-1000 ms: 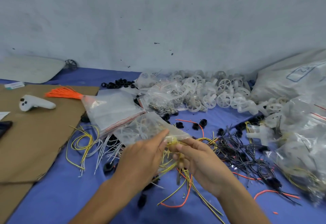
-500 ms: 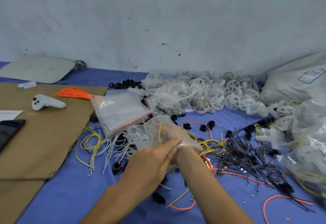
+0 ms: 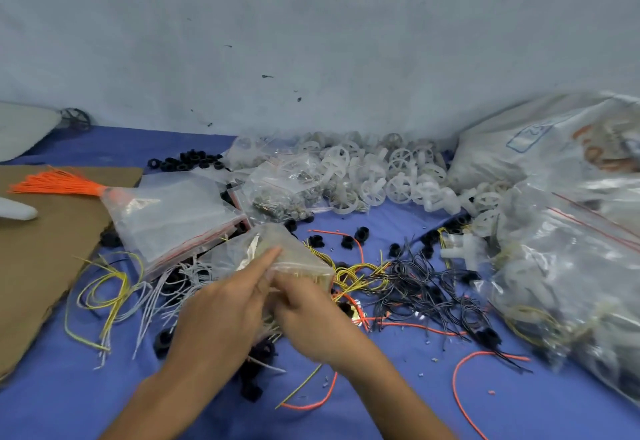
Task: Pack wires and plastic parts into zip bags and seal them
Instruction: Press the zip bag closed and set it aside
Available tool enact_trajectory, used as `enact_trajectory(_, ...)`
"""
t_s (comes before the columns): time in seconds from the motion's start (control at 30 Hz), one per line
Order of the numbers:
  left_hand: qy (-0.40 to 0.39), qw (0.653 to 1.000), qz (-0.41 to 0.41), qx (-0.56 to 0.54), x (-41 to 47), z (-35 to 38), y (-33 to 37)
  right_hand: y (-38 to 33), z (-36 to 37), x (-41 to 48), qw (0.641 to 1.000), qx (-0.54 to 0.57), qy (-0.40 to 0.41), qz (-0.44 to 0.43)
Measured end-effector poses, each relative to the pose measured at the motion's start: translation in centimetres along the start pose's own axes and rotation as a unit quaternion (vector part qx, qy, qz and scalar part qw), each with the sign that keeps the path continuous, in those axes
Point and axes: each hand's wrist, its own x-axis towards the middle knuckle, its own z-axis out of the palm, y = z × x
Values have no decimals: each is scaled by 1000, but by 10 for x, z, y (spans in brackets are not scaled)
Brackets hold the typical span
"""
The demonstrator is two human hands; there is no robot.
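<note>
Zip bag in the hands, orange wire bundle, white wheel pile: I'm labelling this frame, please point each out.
zip bag [image 3: 301, 263], head view, right part of its clear wall.
orange wire bundle [image 3: 62, 184], head view, middle of the fanned strands.
white wheel pile [image 3: 400, 188], head view, one wheel's spokes.

Clear zip bag [image 3: 277, 252], yellow wires [image 3: 353, 271] inside

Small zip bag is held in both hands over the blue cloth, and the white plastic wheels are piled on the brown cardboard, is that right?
Not quite. The head view shows the white plastic wheels piled on the blue cloth, not on the brown cardboard. The left hand and right hand do hold the small zip bag.
</note>
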Motion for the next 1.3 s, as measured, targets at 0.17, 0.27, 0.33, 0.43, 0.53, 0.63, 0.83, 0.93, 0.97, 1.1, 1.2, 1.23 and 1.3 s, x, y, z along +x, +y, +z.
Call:
enact_trajectory(0.17, -2, 1000, -10, 7, 3, -3, 3, 36, -75, -37, 999, -35, 24, 31)
enact_trajectory(0.27, -28, 999, -24, -3, 0, -4, 6, 85, -120, -29, 957, -239, 113, 120)
enact_trajectory(0.33, -39, 999, -28, -9, -2, -4, 7, 124, -141, -19, 911, -335, 170, 170)
enact_trajectory(0.43, -33, 999, -28, -9, -3, -5, 8, 170, -157, -7, 879, -367, 198, 232)
enact_trajectory(0.53, -37, 999, -26, -2, -4, -8, 11, 195, -158, 2, 865, -401, 139, 267)
enact_trajectory(0.63, -42, 999, -22, -3, -5, -11, 14, 205, -157, 6, 869, -382, 136, 283)
enact_trajectory(0.83, -39, 999, -29, 1, -7, -9, 14, 208, -159, 3, 884, -358, 135, 268)
enact_trajectory(0.93, -49, 998, -38, -5, -6, -7, 17, 210, -159, 4, 888, -340, 150, 272)
enact_trajectory(0.97, -52, 998, -40, -7, -6, -8, 17, 210, -160, 5, 889, -330, 149, 279)
enact_trajectory(1.1, -54, 998, -42, -9, -8, -12, 20, 206, -167, 5, 895, -294, 178, 284)
enact_trajectory(1.2, -50, 998, -46, -5, -9, -13, 20, 193, -180, 0, 911, -225, 217, 267)
enact_trajectory(1.23, -50, 998, -47, -5, -9, -12, 20, 188, -184, -2, 917, -200, 228, 259)
enact_trajectory(1.3, -51, 998, -47, -6, -10, -11, 19, 176, -190, -7, 930, -144, 243, 236)
